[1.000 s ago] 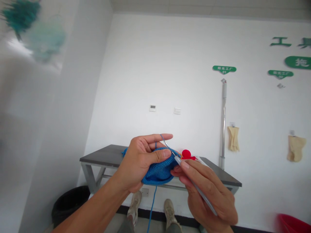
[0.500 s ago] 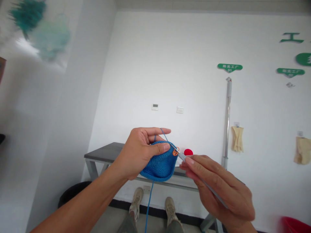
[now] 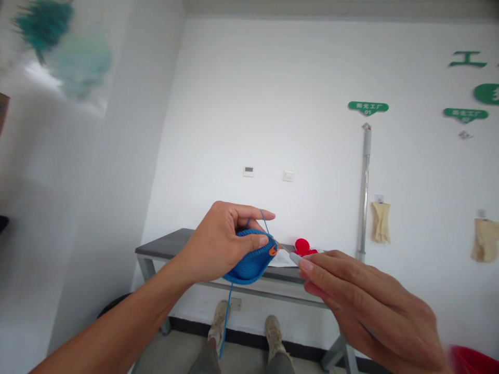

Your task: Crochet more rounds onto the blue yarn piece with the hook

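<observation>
A blue crocheted piece (image 3: 249, 266), cupped like a small bowl, is pinched under the thumb of my left hand (image 3: 222, 244). Blue yarn (image 3: 265, 222) loops over that hand's index finger and runs down to the edge; another length (image 3: 226, 319) hangs below. On the right rim sits an orange stitch marker (image 3: 273, 250). My right hand (image 3: 366, 296) grips a crochet hook (image 3: 295, 257) with a grey handle, its metal shaft reaching the rim beside the marker. The hook's very tip is too small to make out.
Beyond my hands stands a dark-topped table (image 3: 166, 243) holding a white sheet (image 3: 281, 258) and red yarn items (image 3: 302, 246). Below are my shoes (image 3: 274, 332). A metal pole (image 3: 365, 192) and pale gloves (image 3: 381, 222) hang on the wall; a red bin (image 3: 473, 360) is at lower right.
My right hand and the hook have moved right and slightly down, away from my left thumb. The crocheted piece has tilted and shifted a little left, and the hanging yarn has swung left.
</observation>
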`<state>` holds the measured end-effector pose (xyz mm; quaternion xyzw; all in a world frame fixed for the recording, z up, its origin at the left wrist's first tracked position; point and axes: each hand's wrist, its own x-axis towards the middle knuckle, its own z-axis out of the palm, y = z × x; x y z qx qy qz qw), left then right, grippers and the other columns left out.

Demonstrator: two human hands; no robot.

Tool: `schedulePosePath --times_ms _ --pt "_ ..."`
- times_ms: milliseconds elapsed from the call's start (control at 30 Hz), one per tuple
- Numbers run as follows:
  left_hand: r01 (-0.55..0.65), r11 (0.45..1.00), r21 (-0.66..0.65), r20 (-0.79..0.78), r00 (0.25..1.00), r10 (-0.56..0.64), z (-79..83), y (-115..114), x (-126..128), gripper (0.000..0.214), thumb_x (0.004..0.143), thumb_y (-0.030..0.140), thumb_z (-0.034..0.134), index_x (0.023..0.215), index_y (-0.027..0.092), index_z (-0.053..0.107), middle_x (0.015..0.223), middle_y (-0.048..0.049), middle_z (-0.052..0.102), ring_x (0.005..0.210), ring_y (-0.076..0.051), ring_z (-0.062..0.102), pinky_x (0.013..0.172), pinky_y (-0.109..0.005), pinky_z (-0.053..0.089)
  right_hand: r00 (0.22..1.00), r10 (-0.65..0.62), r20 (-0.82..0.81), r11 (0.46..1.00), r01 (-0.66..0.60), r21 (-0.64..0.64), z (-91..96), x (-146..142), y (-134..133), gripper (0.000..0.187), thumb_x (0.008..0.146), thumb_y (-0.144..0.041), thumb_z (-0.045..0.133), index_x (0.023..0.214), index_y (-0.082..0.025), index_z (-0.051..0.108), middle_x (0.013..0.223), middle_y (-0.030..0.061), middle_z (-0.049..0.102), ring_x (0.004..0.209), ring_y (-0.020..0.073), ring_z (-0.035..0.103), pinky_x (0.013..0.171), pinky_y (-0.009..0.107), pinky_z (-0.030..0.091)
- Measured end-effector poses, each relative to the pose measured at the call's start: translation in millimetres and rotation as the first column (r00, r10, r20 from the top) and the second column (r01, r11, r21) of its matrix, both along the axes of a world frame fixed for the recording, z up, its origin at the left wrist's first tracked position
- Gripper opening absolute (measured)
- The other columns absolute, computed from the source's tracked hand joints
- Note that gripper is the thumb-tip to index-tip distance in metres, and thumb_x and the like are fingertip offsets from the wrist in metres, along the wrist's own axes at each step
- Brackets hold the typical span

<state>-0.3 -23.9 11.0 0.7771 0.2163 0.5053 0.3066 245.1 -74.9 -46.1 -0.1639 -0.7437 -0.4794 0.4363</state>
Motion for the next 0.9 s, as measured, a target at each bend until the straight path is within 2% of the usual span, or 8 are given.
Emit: schedulePosePath --times_ms 133,233,300,433,533,600,667,900 --pt "0.058 0.998 0.011 -0.033 0.998 -0.058 -0.3 0 -4 0.010 0.080 0.018 0.081 0.090 0.016 0.083 0.081 -0.0058 0.087 0.085 -0.025 0.081 0.084 -0.035 0.059 0.988 0.137 -0.072 0.980 -0.146 -0.135 4.8 5 -4 0.039 0.094 -0.007 0.070 0.129 -0.022 0.078 0.107 0.0073 0.086 0.088 0.0210 0.084 0.082 0.027 0.069" --pt "0.111 0.994 -0.007 -0.023 0.994 -0.111 -1.5 1 -6 0.006 0.080 0.017 0.081 0.086 0.017 0.082 0.080 -0.0051 0.087 0.085 -0.025 0.081 0.084 -0.035 0.060 0.926 0.311 -0.215 0.874 -0.368 -0.316 8.2 -2 -4 0.038 0.089 -0.004 0.073 0.122 -0.021 0.082 0.096 0.0085 0.085 0.081 0.0222 0.083 0.073 0.030 0.071" --pt "0.104 0.995 0.003 -0.007 0.995 -0.104 -2.5 2 -6 0.008 0.080 0.017 0.081 0.088 0.016 0.082 0.081 -0.0053 0.087 0.085 -0.025 0.080 0.084 -0.034 0.060 0.787 0.445 -0.427 0.703 -0.603 -0.378 6.1 -11 3 0.031 0.092 -0.008 0.072 0.118 -0.022 0.084 0.084 0.0072 0.083 0.071 0.0208 0.081 0.062 0.029 0.070" --pt "0.016 0.999 0.029 0.046 0.999 -0.017 -6.5 5 -1 0.028 0.077 0.018 0.083 0.104 0.012 0.084 0.079 -0.0039 0.084 0.073 -0.019 0.074 0.069 -0.028 0.054 0.247 0.375 -0.894 0.161 -0.967 -0.200 -5.2 -35 24 0.012 0.094 -0.030 0.079 0.096 -0.020 0.086 0.073 0.0056 0.082 0.052 0.0146 0.075 0.045 0.019 0.063" --pt "-0.005 0.999 0.046 0.127 0.992 -0.001 -11.4 8 7 0.042 0.076 0.019 0.083 0.117 0.009 0.082 0.076 -0.0007 0.080 0.064 -0.013 0.065 0.061 -0.025 0.048 -0.027 0.264 -0.964 -0.005 -1.000 0.026 -10.9 -55 37 0.018 0.082 -0.031 0.091 0.088 -0.015 0.085 0.068 0.0042 0.080 0.051 0.0089 0.072 0.046 0.010 0.058" --pt "-0.012 0.997 0.075 0.166 0.986 0.000 -15.2 10 14 0.043 0.078 0.018 0.081 0.120 0.008 0.081 0.075 0.0004 0.078 0.066 -0.012 0.064 0.064 -0.025 0.050 -0.070 0.278 -0.958 -0.001 -0.997 0.073 -13.1 -68 43 0.019 0.081 -0.033 0.092 0.088 -0.018 0.085 0.069 0.0022 0.080 0.054 0.0079 0.073 0.051 0.010 0.060" --pt "-0.025 0.995 0.097 0.201 0.980 0.005 -19.1 10 21 0.044 0.080 0.017 0.079 0.122 0.006 0.080 0.075 0.0002 0.078 0.070 -0.013 0.066 0.071 -0.026 0.052 -0.078 0.347 -0.935 0.070 -0.992 0.109 -16.4 -77 47 0.019 0.083 -0.036 0.090 0.092 -0.020 0.085 0.071 0.0023 0.081 0.054 0.0098 0.074 0.051 0.014 0.062" --pt "0.047 0.999 -0.022 0.379 0.925 -0.035 -29.4 -1 39 0.057 0.080 0.019 0.080 0.135 0.003 0.074 0.080 -0.0022 0.080 0.071 -0.014 0.069 0.070 -0.026 0.057 0.217 0.482 -0.849 0.571 -0.813 0.116 -39.0 -83 55 0.016 0.100 -0.020 0.072 0.110 -0.027 0.083 0.091 0.0016 0.084 0.068 0.0146 0.081 0.064 0.026 0.070"
